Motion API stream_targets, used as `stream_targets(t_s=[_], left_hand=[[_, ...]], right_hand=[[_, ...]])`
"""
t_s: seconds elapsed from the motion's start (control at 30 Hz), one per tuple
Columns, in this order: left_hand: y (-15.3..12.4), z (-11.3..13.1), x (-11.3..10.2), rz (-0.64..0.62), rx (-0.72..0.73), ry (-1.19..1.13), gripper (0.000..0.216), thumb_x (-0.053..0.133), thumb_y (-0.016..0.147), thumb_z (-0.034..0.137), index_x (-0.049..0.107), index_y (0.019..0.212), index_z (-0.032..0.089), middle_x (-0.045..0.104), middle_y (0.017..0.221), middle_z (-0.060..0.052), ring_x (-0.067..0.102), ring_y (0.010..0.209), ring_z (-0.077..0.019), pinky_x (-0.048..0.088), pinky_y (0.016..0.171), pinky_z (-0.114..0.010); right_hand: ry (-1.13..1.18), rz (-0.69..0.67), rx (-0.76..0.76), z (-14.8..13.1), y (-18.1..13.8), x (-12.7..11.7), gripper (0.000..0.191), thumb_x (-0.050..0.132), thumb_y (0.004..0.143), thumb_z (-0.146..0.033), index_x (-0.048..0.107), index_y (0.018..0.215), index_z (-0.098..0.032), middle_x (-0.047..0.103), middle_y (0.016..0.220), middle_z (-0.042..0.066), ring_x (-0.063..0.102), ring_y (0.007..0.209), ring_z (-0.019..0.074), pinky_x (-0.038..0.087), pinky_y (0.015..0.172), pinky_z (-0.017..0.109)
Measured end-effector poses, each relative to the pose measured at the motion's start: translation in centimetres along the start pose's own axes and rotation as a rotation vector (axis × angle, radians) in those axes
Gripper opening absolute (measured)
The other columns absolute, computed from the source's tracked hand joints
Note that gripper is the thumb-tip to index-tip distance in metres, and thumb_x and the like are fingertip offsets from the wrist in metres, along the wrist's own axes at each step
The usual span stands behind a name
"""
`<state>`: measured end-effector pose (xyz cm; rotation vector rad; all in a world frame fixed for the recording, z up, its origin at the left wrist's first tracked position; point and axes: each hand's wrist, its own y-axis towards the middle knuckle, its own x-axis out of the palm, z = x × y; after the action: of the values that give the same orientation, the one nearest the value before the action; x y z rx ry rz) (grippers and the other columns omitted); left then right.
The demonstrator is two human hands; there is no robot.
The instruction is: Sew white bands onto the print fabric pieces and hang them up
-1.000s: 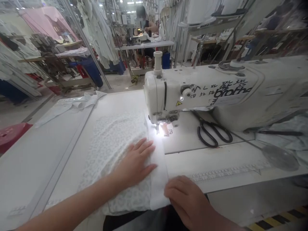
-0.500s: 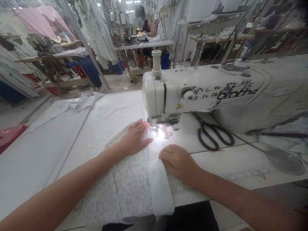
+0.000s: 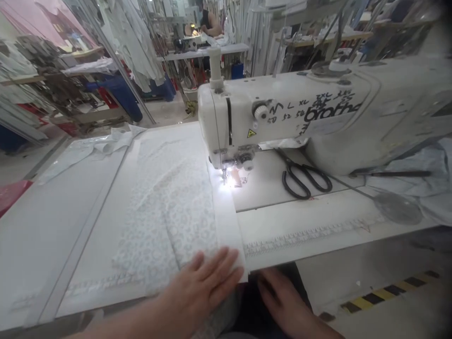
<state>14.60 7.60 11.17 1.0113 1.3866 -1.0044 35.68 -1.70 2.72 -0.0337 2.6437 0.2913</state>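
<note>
A pale fabric piece with a grey leopard-like print (image 3: 190, 202) lies on the sewing machine table, a plain white strip (image 3: 228, 226) along its right side. The strip's far end runs to the lit needle area of the white sewing machine (image 3: 226, 176). My left hand (image 3: 212, 282) rests palm down on the near end of the fabric and strip, fingers stretched out. Below the table's front edge, over my dark-clothed lap, is my right hand (image 3: 282, 296). Its fingers are partly apart and hold nothing that I can see.
Black-handled scissors (image 3: 305, 181) lie right of the needle. A ruler scale (image 3: 303, 238) marks the front edge. Crumpled cloth (image 3: 423, 174) lies at the right, more fabric (image 3: 95, 150) at the far left. Behind, a person (image 3: 211, 23) sits at another machine.
My left hand has slid back from beside the needle to the fabric's near end. My right hand has let go of the white strip and dropped below the table edge. The view has shifted.
</note>
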Motion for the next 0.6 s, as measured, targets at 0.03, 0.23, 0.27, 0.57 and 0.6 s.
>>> stream_targets(t_s=[0.03, 0.23, 0.27, 0.57, 0.6], left_hand=[[-0.2, 1.1, 0.4, 0.066, -0.029, 0.053, 0.053, 0.046, 0.087, 0.029, 0.033, 0.137, 0.018, 0.04, 0.139, -0.009, 0.037, 0.123, -0.0275, 0.037, 0.092, -0.041], [0.8, 2.7, 0.8, 0.344, 0.056, -0.05, 0.028, 0.035, 0.089, 0.009, 0.055, 0.109, 0.009, 0.061, 0.081, -0.007, 0.054, 0.071, -0.0167, 0.044, 0.066, -0.034], [0.8, 2.9, 0.7, 0.359, 0.086, -0.098, 0.026, 0.035, 0.089, 0.009, 0.055, 0.106, 0.007, 0.06, 0.079, -0.007, 0.053, 0.07, -0.0161, 0.045, 0.065, -0.033], [0.3, 5.8, 1.4, 0.417, -0.062, -0.377, 0.012, 0.05, 0.085, 0.013, 0.056, 0.095, 0.014, 0.061, 0.083, -0.005, 0.054, 0.078, -0.0156, 0.046, 0.073, -0.032], [0.4, 5.9, 1.5, 0.425, -0.083, -0.357, 0.014, 0.052, 0.083, 0.012, 0.056, 0.097, 0.014, 0.061, 0.087, -0.006, 0.054, 0.082, -0.0168, 0.044, 0.078, -0.034]], right_hand=[[0.083, -0.017, 0.14, 0.5, 0.0, 0.5, 0.026, 0.045, 0.083, -0.014, 0.06, 0.104, -0.017, 0.065, 0.098, 0.01, 0.06, 0.093, 0.0221, 0.05, 0.082, 0.037], [0.586, -0.163, 0.304, -0.9, 0.6, 2.1, 0.022, 0.055, 0.084, -0.037, 0.067, 0.08, -0.019, 0.064, 0.075, 0.002, 0.058, 0.075, 0.0192, 0.049, 0.077, 0.034], [0.606, -0.141, 0.295, -1.4, 0.2, 2.0, 0.025, 0.056, 0.083, -0.039, 0.067, 0.077, -0.018, 0.063, 0.073, 0.001, 0.057, 0.074, 0.0186, 0.048, 0.076, 0.033], [0.486, 0.003, 0.301, -3.5, -2.6, 1.2, 0.023, 0.058, 0.082, -0.033, 0.06, 0.066, -0.016, 0.055, 0.067, 0.0, 0.048, 0.063, 0.014, 0.045, 0.06, 0.026], [0.479, 0.002, 0.291, -3.7, -2.5, 1.1, 0.022, 0.056, 0.083, -0.031, 0.059, 0.067, -0.016, 0.053, 0.067, -0.001, 0.047, 0.063, 0.0136, 0.044, 0.059, 0.025]])
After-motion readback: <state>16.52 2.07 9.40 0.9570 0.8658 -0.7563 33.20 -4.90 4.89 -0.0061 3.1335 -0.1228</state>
